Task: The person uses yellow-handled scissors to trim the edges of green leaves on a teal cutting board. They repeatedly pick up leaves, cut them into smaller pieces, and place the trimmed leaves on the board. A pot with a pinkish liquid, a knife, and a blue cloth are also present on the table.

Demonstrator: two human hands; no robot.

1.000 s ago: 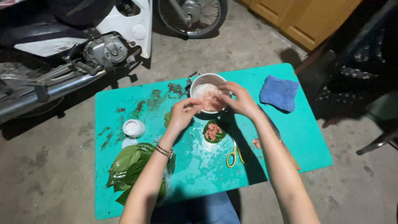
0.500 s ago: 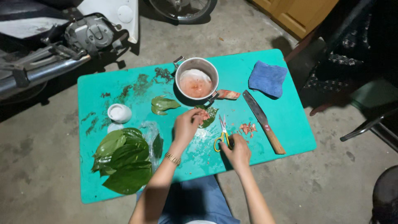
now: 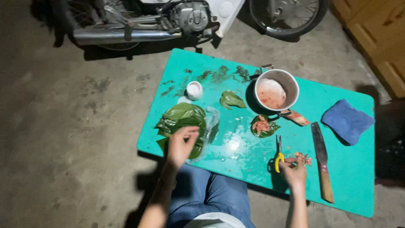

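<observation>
My left hand [image 3: 181,145] rests on a pile of green leaves [image 3: 182,120] at the near left corner of the teal table [image 3: 253,147], its fingers curled on the top leaf. My right hand [image 3: 294,172] is at the table's near edge, touching the yellow-handled scissors [image 3: 278,154] and a small scrap of pink meat [image 3: 301,158]. A single leaf with a lump of minced meat on it [image 3: 263,126] lies in the middle. Behind it stands a metal pot [image 3: 276,89] with pink mince inside.
A knife with a wooden handle [image 3: 322,164] lies to the right, a blue cloth [image 3: 347,120] beyond it. A small white cup [image 3: 194,90] and a folded leaf [image 3: 231,99] sit at the back left. A motorbike [image 3: 168,21] stands behind the table, a wooden cabinet [image 3: 379,38] to the right.
My left hand has moved from the leaf with meat in the middle over to the leaf pile on the left. My right hand stays by the scissors. The camera has shifted left.
</observation>
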